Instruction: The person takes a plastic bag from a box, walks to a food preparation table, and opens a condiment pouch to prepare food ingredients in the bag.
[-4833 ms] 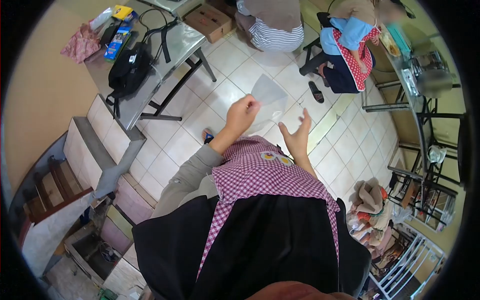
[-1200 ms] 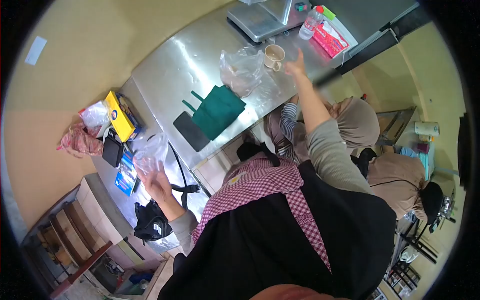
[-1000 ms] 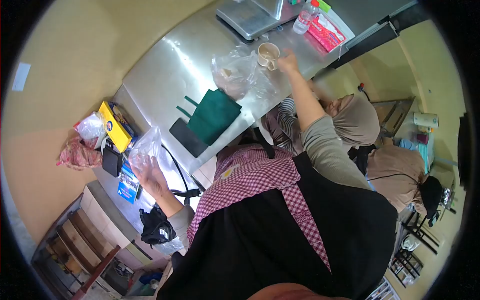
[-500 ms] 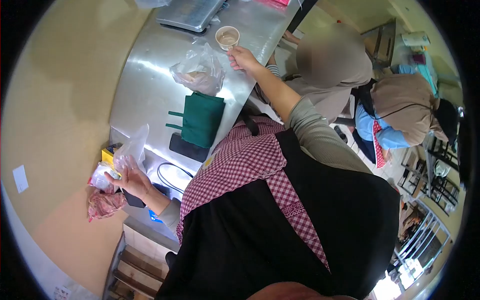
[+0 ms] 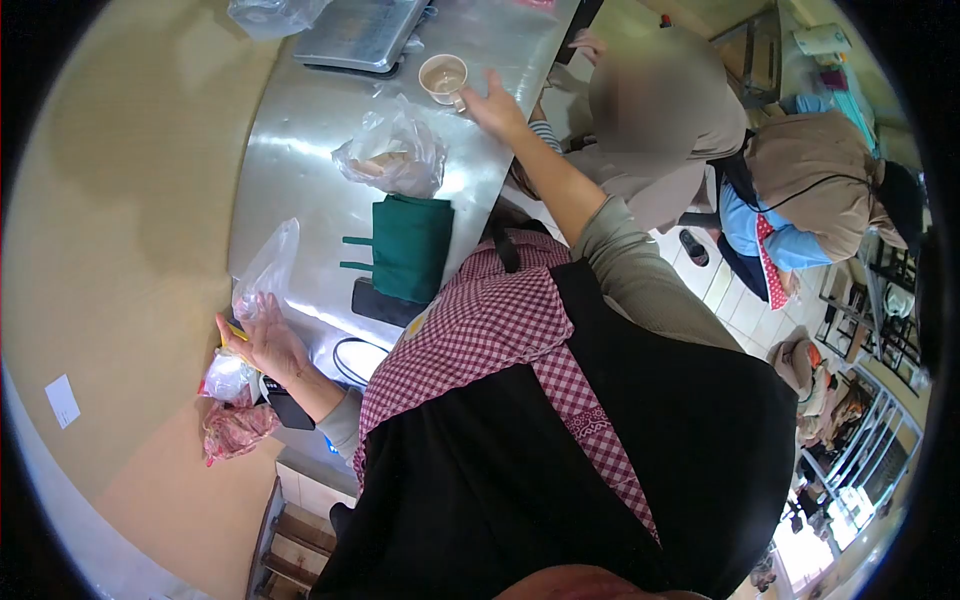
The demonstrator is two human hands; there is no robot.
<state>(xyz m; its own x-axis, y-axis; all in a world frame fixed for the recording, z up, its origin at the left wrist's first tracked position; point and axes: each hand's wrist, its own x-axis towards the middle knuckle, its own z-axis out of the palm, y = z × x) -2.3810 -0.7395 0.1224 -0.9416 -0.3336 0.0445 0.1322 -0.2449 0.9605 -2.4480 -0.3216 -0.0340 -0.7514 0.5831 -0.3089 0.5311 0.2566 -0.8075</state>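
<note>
Hands: The two hands are staying well apart, one reaching to each side of the body.
Right hand: It (image 5: 492, 107) is meeting the handle of the cream mug (image 5: 443, 76), thumb side against it; the fingers are covering part of the handle, so whether they are closing around it cannot be told.
Mug: It is standing upright on the steel table (image 5: 305, 165), just beside the plastic bag with something pale inside (image 5: 392, 158); those contents are blurring behind the film.
Left hand: It (image 5: 272, 350) is spreading its fingers, palm showing, against a clear bag (image 5: 268, 265); whether it is gripping the film cannot be made out.
Behind the left hand: A yellow item (image 5: 236, 333) is showing only as a sliver.
Green bag: It (image 5: 412, 240) is lying near the apron (image 5: 480, 325) and partly covering a flat black object (image 5: 378, 302).
Top edge: The frame is cutting off a metal scale (image 5: 360, 35) and another plastic bag (image 5: 277, 14).
Nearby people: One person (image 5: 640, 190) is sitting beside the table, the head blurring out; another (image 5: 815, 180) is bending farther off, hands mostly hidden.
</note>
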